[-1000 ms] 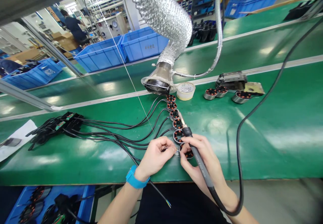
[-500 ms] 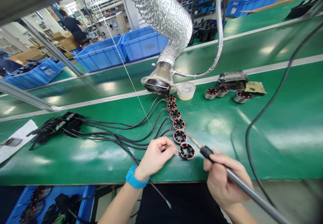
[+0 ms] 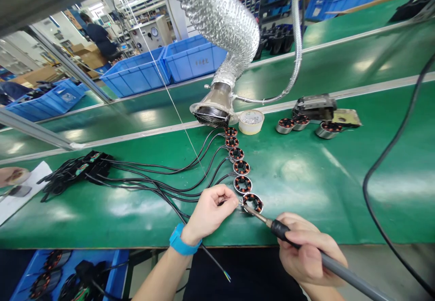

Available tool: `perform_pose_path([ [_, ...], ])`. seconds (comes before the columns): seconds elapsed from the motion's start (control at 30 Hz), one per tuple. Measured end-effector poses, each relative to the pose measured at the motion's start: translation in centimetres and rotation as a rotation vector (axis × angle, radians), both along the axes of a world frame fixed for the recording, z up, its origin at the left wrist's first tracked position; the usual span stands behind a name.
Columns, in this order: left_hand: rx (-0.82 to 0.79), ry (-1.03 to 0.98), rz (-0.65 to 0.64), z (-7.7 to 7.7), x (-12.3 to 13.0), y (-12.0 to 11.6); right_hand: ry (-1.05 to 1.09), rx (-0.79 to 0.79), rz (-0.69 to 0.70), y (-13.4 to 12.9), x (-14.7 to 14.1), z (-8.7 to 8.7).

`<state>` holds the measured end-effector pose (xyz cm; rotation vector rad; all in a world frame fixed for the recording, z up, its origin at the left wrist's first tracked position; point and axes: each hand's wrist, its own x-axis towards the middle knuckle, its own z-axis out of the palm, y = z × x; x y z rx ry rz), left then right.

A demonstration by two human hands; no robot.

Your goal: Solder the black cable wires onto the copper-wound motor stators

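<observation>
Pinched at the left edge of the nearest ring-shaped coil is my left hand, closed on a black cable. A blue band circles that wrist. My right hand grips a soldering iron, whose metal tip touches the left part of the same coil. Several more copper-and-black coils run in a line away from me on the green bench. Black cables lead from them to a dark bundle on the left.
A fume hood on a silver duct and a round tub stand behind the coils. More coils lie at right. Blue bins are beyond. Another person's hand is at far left.
My right hand has brought the iron's tip left and down onto the nearest coil. Its cord has swung right. At far left another person's hand has appeared. My left hand has hardly moved.
</observation>
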<state>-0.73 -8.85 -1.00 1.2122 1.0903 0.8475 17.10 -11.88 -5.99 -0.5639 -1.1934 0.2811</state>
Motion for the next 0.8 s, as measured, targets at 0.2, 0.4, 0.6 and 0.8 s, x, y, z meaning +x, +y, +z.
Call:
perform_pose_path([
  [0.2,0.011,-0.001,0.006,-0.1,0.0,0.0,0.015,-0.024,0.002,0.0,0.0,-0.2],
  [0.4,0.01,-0.004,0.008,-0.2,0.0,0.0,0.025,-0.037,0.01,-0.1,-0.1,0.1],
  [0.6,-0.001,-0.013,0.011,0.3,0.2,0.0,0.086,-0.044,-0.033,0.3,-0.3,1.2],
  [0.8,-0.007,-0.016,0.007,0.2,0.1,0.1,0.083,-0.063,-0.056,0.3,-0.2,1.1],
])
